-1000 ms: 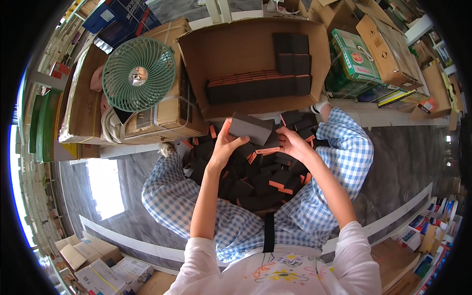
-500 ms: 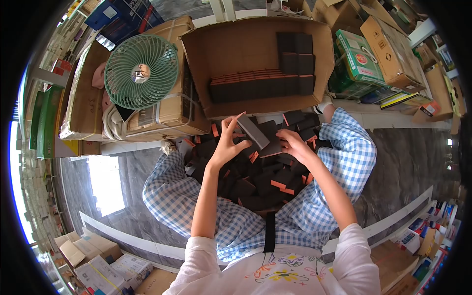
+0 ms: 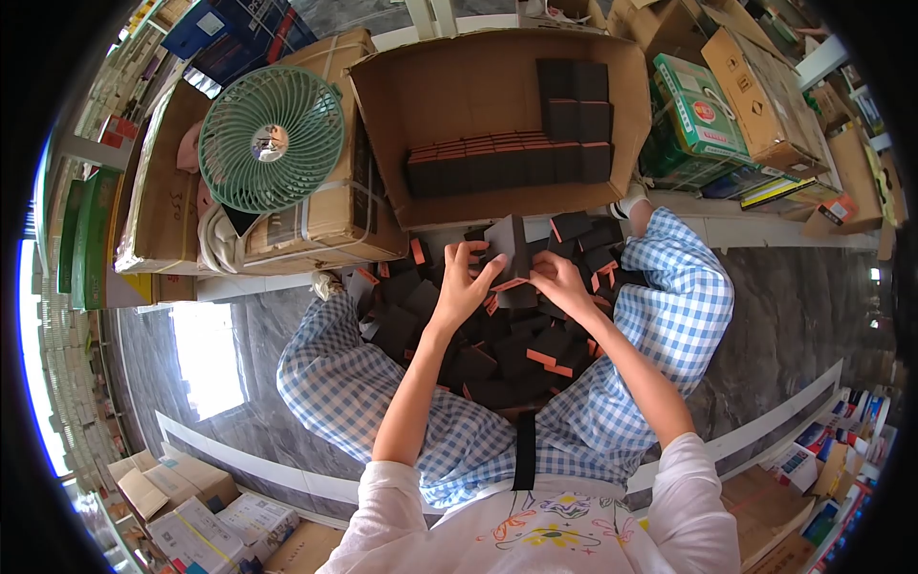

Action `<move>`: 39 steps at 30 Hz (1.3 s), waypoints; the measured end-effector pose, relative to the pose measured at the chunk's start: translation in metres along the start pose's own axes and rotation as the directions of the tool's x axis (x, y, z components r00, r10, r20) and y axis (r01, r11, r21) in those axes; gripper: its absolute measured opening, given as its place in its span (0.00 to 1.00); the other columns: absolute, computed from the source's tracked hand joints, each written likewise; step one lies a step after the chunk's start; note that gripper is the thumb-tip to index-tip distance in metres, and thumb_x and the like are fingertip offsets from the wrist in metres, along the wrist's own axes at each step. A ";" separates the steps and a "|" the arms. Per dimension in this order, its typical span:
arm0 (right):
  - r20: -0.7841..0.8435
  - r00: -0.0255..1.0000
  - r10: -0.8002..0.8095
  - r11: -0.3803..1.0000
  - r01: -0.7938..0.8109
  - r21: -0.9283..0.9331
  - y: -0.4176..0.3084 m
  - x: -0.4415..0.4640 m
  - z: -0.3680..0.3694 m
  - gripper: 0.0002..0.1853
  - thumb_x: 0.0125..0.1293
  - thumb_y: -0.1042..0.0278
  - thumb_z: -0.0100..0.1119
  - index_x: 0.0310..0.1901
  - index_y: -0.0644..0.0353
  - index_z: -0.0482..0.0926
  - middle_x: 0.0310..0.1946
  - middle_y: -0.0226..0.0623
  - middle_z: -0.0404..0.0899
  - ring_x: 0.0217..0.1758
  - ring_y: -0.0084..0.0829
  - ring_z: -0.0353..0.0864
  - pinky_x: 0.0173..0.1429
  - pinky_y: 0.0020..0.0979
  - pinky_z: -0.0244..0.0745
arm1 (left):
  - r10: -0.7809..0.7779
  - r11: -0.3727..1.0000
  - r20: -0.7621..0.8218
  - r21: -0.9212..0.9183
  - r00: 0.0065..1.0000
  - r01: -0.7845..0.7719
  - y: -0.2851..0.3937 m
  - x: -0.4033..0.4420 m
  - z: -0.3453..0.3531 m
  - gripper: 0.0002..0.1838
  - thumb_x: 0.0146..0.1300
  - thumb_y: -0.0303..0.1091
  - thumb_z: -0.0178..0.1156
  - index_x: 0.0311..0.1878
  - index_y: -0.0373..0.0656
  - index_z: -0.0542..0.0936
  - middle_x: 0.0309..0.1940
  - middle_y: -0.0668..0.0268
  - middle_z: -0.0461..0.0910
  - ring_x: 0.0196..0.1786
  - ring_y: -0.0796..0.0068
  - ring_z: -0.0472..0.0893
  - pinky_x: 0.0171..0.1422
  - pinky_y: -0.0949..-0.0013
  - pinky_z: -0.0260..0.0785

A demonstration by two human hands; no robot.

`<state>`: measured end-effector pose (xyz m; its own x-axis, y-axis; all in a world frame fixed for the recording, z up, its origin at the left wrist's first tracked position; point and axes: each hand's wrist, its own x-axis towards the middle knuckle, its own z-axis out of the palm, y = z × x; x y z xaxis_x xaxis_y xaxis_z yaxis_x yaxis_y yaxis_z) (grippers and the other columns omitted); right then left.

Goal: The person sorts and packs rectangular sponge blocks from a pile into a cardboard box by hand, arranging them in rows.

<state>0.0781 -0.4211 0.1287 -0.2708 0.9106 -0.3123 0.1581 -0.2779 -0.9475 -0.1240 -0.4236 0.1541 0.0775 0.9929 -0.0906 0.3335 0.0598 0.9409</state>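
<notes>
Between my legs lies a heap of small black boxes (image 3: 469, 364) with orange edges, tumbled at all angles. Above the heap, my left hand (image 3: 467, 285) and my right hand (image 3: 562, 285) hold a black box (image 3: 507, 247) between them, its orange edge toward me. The left thumb presses on its face, and the right fingertips pinch its lower right side. Whether it is one box or more pressed together, I cannot tell. Just beyond stands an open cardboard carton (image 3: 497, 209) with black boxes in tight rows along its near side and stacked at its right.
A green fan (image 3: 273, 139) stands on a taped carton at the left of the open one. Green packages (image 3: 703, 110) and more cartons (image 3: 765, 100) are at the right. White-labelled boxes (image 3: 196, 536) lie behind me at the left.
The hands have come closer together. The boxes they held apart at a slant are now brought together and turned more upright.
</notes>
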 end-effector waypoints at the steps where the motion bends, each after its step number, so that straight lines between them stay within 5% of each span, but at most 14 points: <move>1: -0.027 0.999 -0.044 0.998 0.042 -0.050 -0.003 -0.003 0.002 0.12 0.62 0.69 0.61 0.42 0.69 0.75 0.33 0.36 0.82 0.36 0.22 0.82 0.38 0.24 0.78 | -0.015 0.999 -0.008 0.030 1.000 0.015 0.003 -0.001 0.002 0.28 0.62 0.48 0.63 0.54 0.34 0.71 0.51 0.55 0.62 0.52 0.63 0.72 0.46 0.69 0.74; 4: -0.062 0.991 -0.120 0.986 0.112 -0.123 -0.004 -0.003 0.006 0.13 0.59 0.72 0.62 0.43 0.70 0.74 0.32 0.38 0.82 0.36 0.22 0.82 0.39 0.25 0.77 | -0.065 0.993 -0.046 0.095 0.997 0.069 0.005 -0.004 0.009 0.33 0.58 0.53 0.65 0.53 0.33 0.70 0.47 0.56 0.62 0.47 0.64 0.72 0.43 0.69 0.73; 10: -0.036 0.999 -0.022 0.999 0.021 -0.039 0.000 0.001 0.006 0.13 0.59 0.72 0.62 0.43 0.70 0.75 0.33 0.39 0.83 0.38 0.23 0.82 0.40 0.24 0.76 | -0.168 0.966 -0.101 -0.216 0.981 0.143 -0.008 0.000 0.013 0.20 0.61 0.43 0.63 0.46 0.38 0.71 0.45 0.62 0.64 0.45 0.71 0.72 0.47 0.70 0.71; 12: -0.040 0.998 0.046 0.988 -0.040 0.150 0.002 0.005 0.001 0.13 0.60 0.71 0.62 0.43 0.69 0.75 0.34 0.38 0.83 0.38 0.22 0.82 0.41 0.22 0.76 | -0.242 0.650 0.113 -0.718 0.964 0.247 0.001 -0.002 0.003 0.10 0.65 0.35 0.57 0.45 0.42 0.71 0.42 0.69 0.69 0.46 0.78 0.72 0.54 0.71 0.67; 13: -0.032 0.999 0.035 0.981 -0.028 0.194 0.004 0.008 0.000 0.13 0.60 0.70 0.62 0.43 0.68 0.76 0.34 0.37 0.83 0.38 0.21 0.81 0.42 0.22 0.75 | -0.148 0.524 0.194 -0.816 0.970 0.244 -0.007 -0.001 0.002 0.05 0.67 0.30 0.52 0.44 0.45 0.72 0.39 0.75 0.71 0.45 0.83 0.71 0.57 0.75 0.63; 17: -0.036 0.998 0.053 0.960 -0.041 0.277 -0.003 0.006 -0.003 0.13 0.61 0.69 0.62 0.44 0.68 0.76 0.35 0.36 0.83 0.39 0.21 0.81 0.44 0.23 0.74 | -0.150 0.583 0.205 -0.772 0.967 0.254 -0.015 0.003 -0.002 0.05 0.68 0.31 0.51 0.44 0.44 0.71 0.39 0.74 0.70 0.44 0.84 0.70 0.55 0.78 0.61; 19: -0.107 0.991 0.079 0.962 -0.048 0.269 -0.001 0.005 -0.003 0.14 0.62 0.67 0.62 0.44 0.69 0.77 0.35 0.36 0.83 0.39 0.20 0.80 0.44 0.23 0.73 | -0.201 0.853 0.135 -0.463 0.970 0.241 -0.016 0.004 -0.005 0.08 0.69 0.37 0.52 0.48 0.47 0.71 0.39 0.76 0.71 0.45 0.85 0.70 0.54 0.77 0.60; 25: -0.079 0.993 0.087 0.975 -0.069 0.213 0.000 0.006 -0.005 0.15 0.63 0.65 0.62 0.45 0.67 0.77 0.34 0.35 0.83 0.39 0.19 0.79 0.43 0.22 0.72 | -0.166 0.868 -0.134 -0.490 0.977 0.080 -0.001 0.005 -0.003 0.07 0.67 0.32 0.55 0.45 0.41 0.72 0.36 0.73 0.71 0.38 0.85 0.68 0.47 0.77 0.62; 29: -0.054 0.996 0.074 0.983 -0.064 0.171 -0.005 0.005 -0.006 0.15 0.63 0.64 0.61 0.45 0.67 0.77 0.36 0.35 0.83 0.41 0.19 0.79 0.45 0.22 0.72 | -0.238 0.863 -0.136 -0.484 0.962 0.145 -0.001 0.005 -0.006 0.08 0.67 0.34 0.57 0.43 0.42 0.73 0.34 0.74 0.71 0.36 0.87 0.67 0.42 0.79 0.61; 34: 0.000 0.983 0.183 0.890 -0.166 0.425 -0.003 0.008 -0.011 0.15 0.64 0.62 0.59 0.46 0.65 0.76 0.42 0.33 0.79 0.48 0.23 0.78 0.51 0.25 0.73 | -0.362 0.727 -0.019 -0.631 0.932 0.269 0.001 0.006 -0.018 0.08 0.66 0.39 0.59 0.41 0.45 0.77 0.31 0.79 0.70 0.35 0.88 0.67 0.40 0.82 0.58; 39: 0.066 0.989 0.129 0.879 -0.145 0.455 -0.005 0.009 -0.014 0.16 0.66 0.63 0.57 0.50 0.64 0.74 0.44 0.32 0.76 0.50 0.22 0.76 0.53 0.27 0.75 | -0.320 0.652 0.053 -0.712 0.946 0.261 -0.007 0.006 -0.011 0.11 0.66 0.40 0.60 0.44 0.45 0.79 0.33 0.80 0.72 0.36 0.89 0.67 0.43 0.80 0.58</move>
<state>0.0878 -0.4075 0.1312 -0.3105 0.8447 -0.4360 -0.2534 -0.5156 -0.8185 -0.1367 -0.4174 0.1507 0.0166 0.9146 -0.4040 -0.4307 0.3712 0.8226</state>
